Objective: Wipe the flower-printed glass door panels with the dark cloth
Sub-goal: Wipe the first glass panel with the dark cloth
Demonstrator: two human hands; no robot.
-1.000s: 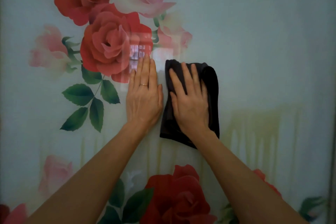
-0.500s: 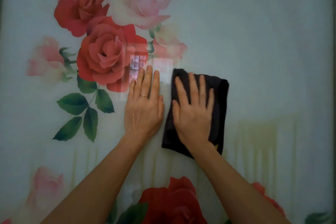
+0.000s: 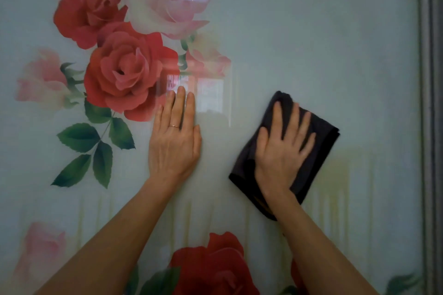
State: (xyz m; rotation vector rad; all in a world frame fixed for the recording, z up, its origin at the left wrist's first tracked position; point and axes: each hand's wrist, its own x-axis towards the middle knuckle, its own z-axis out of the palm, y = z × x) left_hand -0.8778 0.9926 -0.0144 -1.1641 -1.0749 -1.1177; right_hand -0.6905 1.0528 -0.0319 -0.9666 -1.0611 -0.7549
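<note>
A pale green glass door panel (image 3: pixel 311 43) printed with red and pink roses fills the view. My right hand (image 3: pixel 282 148) lies flat with spread fingers on a folded dark cloth (image 3: pixel 321 141), pressing it against the glass right of centre. My left hand (image 3: pixel 175 136), with a ring on one finger, rests flat on the bare glass beside the big red rose (image 3: pixel 127 74). The two hands are well apart.
A grey door frame strip (image 3: pixel 429 103) runs down the right edge, a short way right of the cloth. Window reflections (image 3: pixel 206 93) glare on the glass above my left hand. Another red rose (image 3: pixel 211 266) is printed at the bottom.
My right hand has slid the cloth to the right, away from my left hand, towards the frame. The left hand has stayed in its place on the glass.
</note>
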